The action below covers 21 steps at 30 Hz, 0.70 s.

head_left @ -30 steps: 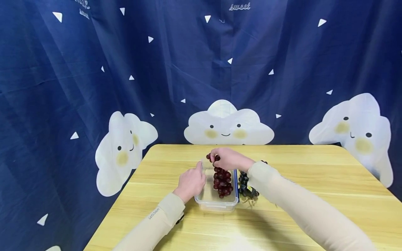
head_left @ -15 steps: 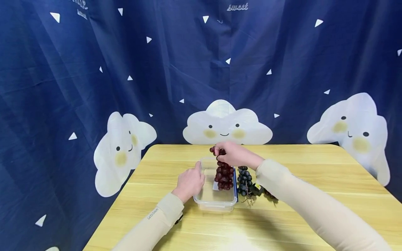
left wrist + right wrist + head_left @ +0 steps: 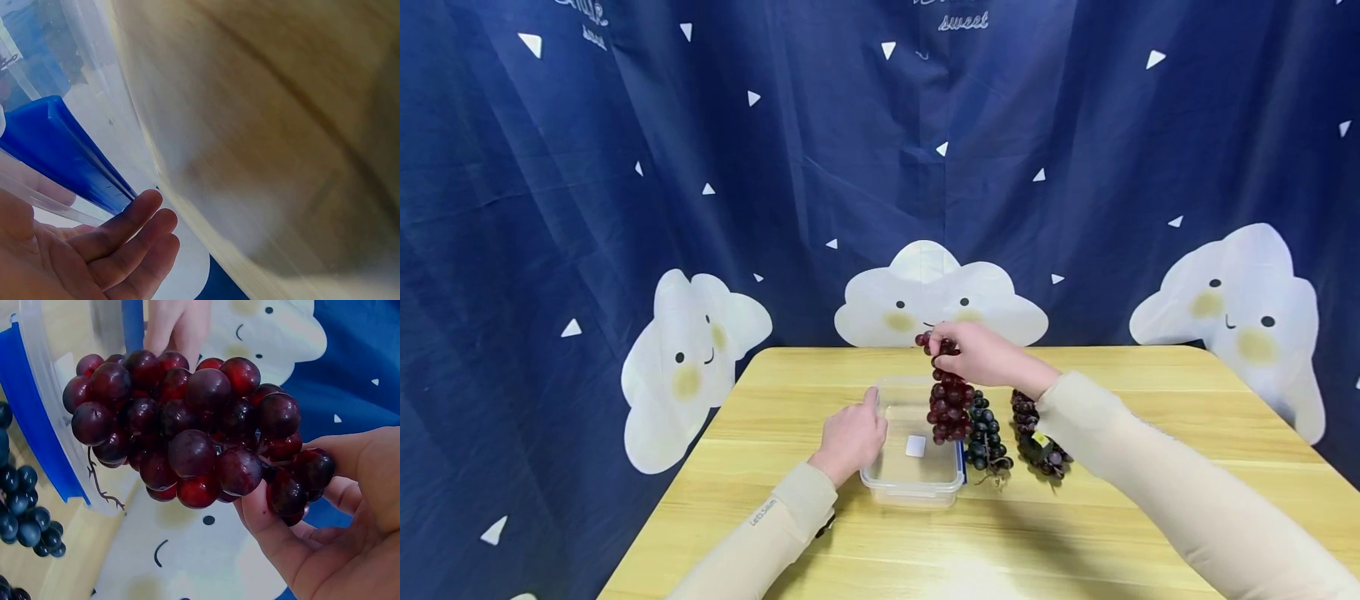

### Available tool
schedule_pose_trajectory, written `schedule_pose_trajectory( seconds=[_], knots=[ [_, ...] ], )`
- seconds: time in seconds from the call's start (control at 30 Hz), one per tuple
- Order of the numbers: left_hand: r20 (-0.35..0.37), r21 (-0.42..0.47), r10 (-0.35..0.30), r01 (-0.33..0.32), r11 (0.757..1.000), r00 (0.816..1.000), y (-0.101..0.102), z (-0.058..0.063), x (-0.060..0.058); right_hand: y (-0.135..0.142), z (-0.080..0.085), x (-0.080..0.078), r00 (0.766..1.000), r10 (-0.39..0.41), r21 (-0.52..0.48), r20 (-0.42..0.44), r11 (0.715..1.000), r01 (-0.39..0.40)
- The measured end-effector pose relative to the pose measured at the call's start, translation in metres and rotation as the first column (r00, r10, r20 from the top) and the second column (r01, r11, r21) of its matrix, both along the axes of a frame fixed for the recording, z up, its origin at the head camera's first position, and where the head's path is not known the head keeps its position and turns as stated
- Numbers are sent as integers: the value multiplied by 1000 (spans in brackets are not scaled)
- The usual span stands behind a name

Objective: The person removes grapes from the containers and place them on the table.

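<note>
A bunch of red grapes [image 3: 951, 406] hangs from my right hand [image 3: 987, 357], which pinches it near its top end, above the right side of a clear plastic food container [image 3: 910, 493]. In the right wrist view the thumb and fingers hold the thin end of the red grape bunch [image 3: 190, 444]. My left hand [image 3: 850, 437] grips the container's left wall. The left wrist view has its fingers [image 3: 134, 228] at a blue latch [image 3: 65, 156], with the thumb behind the clear wall. A small white square [image 3: 915, 446] lies on the container's floor.
A bunch of black grapes [image 3: 983, 433] lies right beside the container, and a dark purple bunch [image 3: 1037, 442] with a yellow tag lies further right. The wooden table [image 3: 1112, 517] ends at a blue curtain [image 3: 820, 167] with clouds.
My right hand has lifted the red grapes up and to the right, out of the container, uncovering the white square. The left hand has stayed at the container wall.
</note>
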State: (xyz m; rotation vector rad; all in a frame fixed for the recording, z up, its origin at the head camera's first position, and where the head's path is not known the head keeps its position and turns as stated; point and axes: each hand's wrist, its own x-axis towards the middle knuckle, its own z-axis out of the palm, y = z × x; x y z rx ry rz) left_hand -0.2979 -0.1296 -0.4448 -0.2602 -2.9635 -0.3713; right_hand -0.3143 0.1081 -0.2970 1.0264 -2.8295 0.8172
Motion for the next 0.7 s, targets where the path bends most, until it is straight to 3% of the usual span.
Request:
schedule_pose_trajectory(
  seconds=[0.37,0.57,0.7],
  knots=[
    [9,13,0,0,1000,1000,0,0,1,23,16,8,999,-46,-14,-22,999,46],
    [0,11,1,-1,1000,1000,-1,1,1,40,19,9,994,-83,-1,-77,996,84],
    [-6,16,-6,6,1000,1000,-1,0,1,54,21,11,991,-119,-5,-68,993,119]
  ],
)
